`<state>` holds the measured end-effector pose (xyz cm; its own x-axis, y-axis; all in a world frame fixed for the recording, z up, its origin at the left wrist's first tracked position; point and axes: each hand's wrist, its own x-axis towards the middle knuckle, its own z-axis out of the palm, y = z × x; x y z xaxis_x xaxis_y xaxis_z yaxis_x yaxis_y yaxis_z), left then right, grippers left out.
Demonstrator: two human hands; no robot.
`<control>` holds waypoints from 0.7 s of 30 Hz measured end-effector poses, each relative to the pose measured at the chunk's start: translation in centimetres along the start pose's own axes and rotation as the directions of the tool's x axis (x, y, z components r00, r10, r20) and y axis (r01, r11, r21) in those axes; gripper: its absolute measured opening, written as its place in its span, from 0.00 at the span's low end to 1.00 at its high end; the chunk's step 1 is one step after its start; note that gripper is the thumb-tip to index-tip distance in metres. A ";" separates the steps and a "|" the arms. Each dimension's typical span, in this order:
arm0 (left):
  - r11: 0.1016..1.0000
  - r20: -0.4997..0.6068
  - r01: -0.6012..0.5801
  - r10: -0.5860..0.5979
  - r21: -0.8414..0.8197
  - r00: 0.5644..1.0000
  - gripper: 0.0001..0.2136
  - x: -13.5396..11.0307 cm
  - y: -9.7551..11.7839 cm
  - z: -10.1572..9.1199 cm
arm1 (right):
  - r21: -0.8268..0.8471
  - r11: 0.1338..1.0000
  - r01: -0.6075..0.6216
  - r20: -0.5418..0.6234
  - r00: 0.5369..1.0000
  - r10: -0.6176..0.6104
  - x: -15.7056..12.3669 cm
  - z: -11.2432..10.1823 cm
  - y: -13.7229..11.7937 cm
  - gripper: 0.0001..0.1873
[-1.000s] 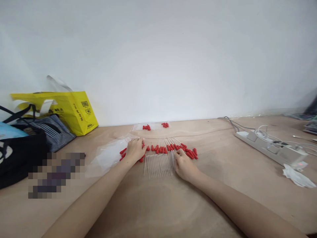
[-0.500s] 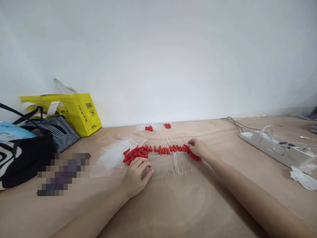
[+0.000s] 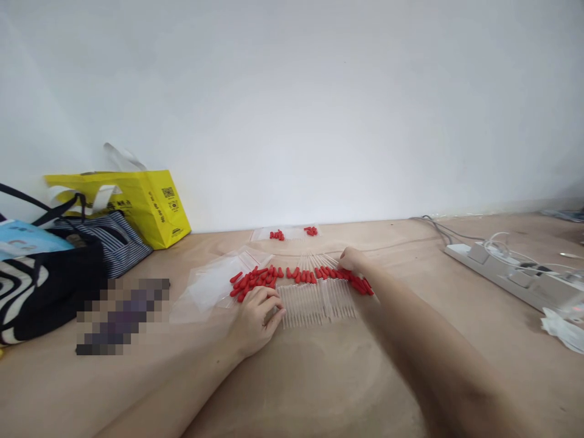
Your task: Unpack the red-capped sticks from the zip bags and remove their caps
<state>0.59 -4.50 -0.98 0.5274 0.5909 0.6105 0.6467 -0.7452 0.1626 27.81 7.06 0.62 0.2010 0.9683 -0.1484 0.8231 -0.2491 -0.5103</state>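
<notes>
A row of clear glass droppers with red rubber bulbs (image 3: pixel 314 292) lies across the wooden table (image 3: pixel 319 383) in front of me. My left hand (image 3: pixel 255 316) rests on the table at the left end of the row, fingers curled against the clear tubes. My right hand (image 3: pixel 352 260) reaches over the far right end of the row, fingers bent down onto the red bulbs there. A loose heap of red bulbs (image 3: pixel 253 281) sits just beyond my left hand. Whether either hand grips a dropper is hidden.
Clear plastic bags (image 3: pixel 205 289) lie left of the row. Two small clusters of red bulbs (image 3: pixel 292 233) sit near the wall. A yellow bag (image 3: pixel 137 204), a striped bag (image 3: pixel 107 237) and a black bag (image 3: pixel 41 286) stand at left. A white power strip (image 3: pixel 515 277) with cables lies at right.
My left hand came back from the red bulbs to the near left end of the tubes. My right hand moved from the tubes' right side out to the far right bulbs, then slightly left.
</notes>
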 end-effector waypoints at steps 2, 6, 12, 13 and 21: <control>1.000 0.002 -0.003 0.003 0.001 1.000 0.03 -0.1 -0.1 0.0 | 0.060 0.998 0.035 -0.020 0.999 -0.034 -0.5 -0.4 0.2 0.04; 1.000 -0.001 -0.008 0.008 0.003 1.000 0.04 -0.1 -0.2 0.1 | 0.239 0.954 0.180 -0.118 0.981 -0.155 -3.0 -1.4 0.6 0.06; 1.000 -0.041 0.004 -0.005 -0.022 0.999 0.06 0.4 0.8 0.4 | 0.682 0.580 0.446 -0.207 0.878 -0.431 -10.1 1.5 0.7 0.11; 1.000 -0.043 0.000 -0.001 -0.029 0.999 0.08 0.5 1.2 0.5 | 0.752 0.483 0.449 -0.199 0.852 -0.483 -11.2 2.3 0.6 0.11; 0.988 -0.101 -0.156 0.155 0.000 0.983 0.07 0.9 3.3 0.9 | 0.834 0.372 0.407 -0.138 0.807 -0.574 -15.1 5.3 -0.4 0.08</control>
<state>3.77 -6.16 -0.59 0.5632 0.4338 0.7033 0.5566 -0.8282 0.0651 21.65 -7.54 -1.39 -0.2376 0.9271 0.2898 -0.0546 0.2852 -0.9569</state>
